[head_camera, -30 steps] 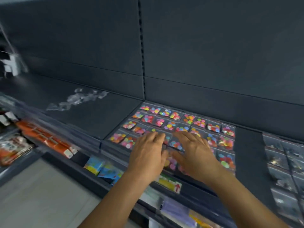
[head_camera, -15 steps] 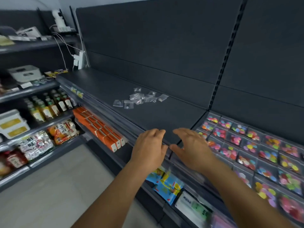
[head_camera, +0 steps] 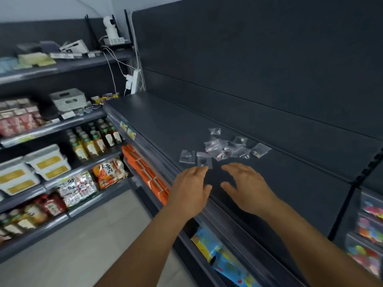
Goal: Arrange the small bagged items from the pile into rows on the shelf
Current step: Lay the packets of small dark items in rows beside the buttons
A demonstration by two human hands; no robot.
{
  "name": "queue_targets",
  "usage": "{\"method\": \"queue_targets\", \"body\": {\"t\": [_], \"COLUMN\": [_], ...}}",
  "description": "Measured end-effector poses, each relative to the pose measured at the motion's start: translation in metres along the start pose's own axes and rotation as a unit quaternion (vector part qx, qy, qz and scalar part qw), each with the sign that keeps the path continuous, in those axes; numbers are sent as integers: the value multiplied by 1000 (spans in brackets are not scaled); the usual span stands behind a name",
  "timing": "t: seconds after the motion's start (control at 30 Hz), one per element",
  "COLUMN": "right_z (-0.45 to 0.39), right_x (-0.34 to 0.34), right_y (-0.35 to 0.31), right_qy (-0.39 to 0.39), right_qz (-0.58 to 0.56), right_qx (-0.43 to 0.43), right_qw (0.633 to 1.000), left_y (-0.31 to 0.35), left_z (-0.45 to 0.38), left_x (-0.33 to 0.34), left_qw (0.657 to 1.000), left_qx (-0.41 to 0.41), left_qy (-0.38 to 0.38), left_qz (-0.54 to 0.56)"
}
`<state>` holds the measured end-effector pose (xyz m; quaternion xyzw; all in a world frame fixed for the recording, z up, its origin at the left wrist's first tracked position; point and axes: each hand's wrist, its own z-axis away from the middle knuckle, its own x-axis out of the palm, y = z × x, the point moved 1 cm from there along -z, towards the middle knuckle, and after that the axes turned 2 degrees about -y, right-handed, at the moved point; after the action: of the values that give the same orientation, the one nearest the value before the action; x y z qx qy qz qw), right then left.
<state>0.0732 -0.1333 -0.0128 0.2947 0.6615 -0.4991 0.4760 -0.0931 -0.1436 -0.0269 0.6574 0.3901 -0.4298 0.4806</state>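
Observation:
A loose pile of small clear bags [head_camera: 222, 149] with dark bits inside lies on the dark grey shelf [head_camera: 165, 125]. Two bags [head_camera: 187, 156] sit apart at the pile's left. My left hand [head_camera: 189, 190] hovers palm down over the shelf's front edge, fingertips just short of the nearest bag, fingers apart and empty. My right hand [head_camera: 247, 188] is beside it, also open and empty, a little below the pile. Rows of bags with coloured pieces [head_camera: 371, 228] fill the neighbouring shelf section at the far right.
Orange packs [head_camera: 145, 168] and blue packets [head_camera: 226, 259] sit on the lower shelves under my arms. A side rack on the left holds bottles [head_camera: 93, 139], tubs [head_camera: 31, 168] and snack bags. A power strip with cables [head_camera: 132, 79] hangs at the corner.
The view has swung left from the section with coloured bags to the clear-bag pile. Both hands have travelled left with it and now hover close to the pile, still empty.

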Motion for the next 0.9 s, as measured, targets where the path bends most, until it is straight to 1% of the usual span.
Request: {"method": "queue_targets", "body": {"t": [0.13, 0.27, 0.37, 0.47, 0.57, 0.67, 0.73, 0.8, 0.9], "right_z": [-55, -88, -99, -97, -88, -76, -71, -71, -78], "right_x": [18, 36, 46, 48, 42, 36, 34, 33, 36], "right_y": [-7, -13, -10, -5, -1, 1, 0, -2, -7], "right_qy": [-21, -58, -85, -66, -33, 11, 59, 96, 88], "right_qz": [-5, 5, 31, 35, 1, -34, -56, -52, -53], "right_qx": [-39, -61, -52, -35, -8, 32, 88, 171, 285], "right_qw": [999, 996, 995, 997, 999, 999, 993, 979, 953], "left_y": [-38, -60, -70, -73, -65, -60, -63, -69, -77], "left_z": [-37, -63, -77, -83, -85, -89, -99, -111, -128], "left_x": [4, 8, 14, 20, 23, 16, 10, 9, 13], "left_qw": [1000, 999, 998, 997, 991, 980, 979, 980, 977], "left_qx": [-24, -6, 7, 23, 77, 128, 143, 167, 178], "left_qy": [-15, -18, -47, -70, -108, -130, -105, -88, -112], "left_qz": [-4, -29, -33, -18, 17, 84, 104, 69, 24]}}
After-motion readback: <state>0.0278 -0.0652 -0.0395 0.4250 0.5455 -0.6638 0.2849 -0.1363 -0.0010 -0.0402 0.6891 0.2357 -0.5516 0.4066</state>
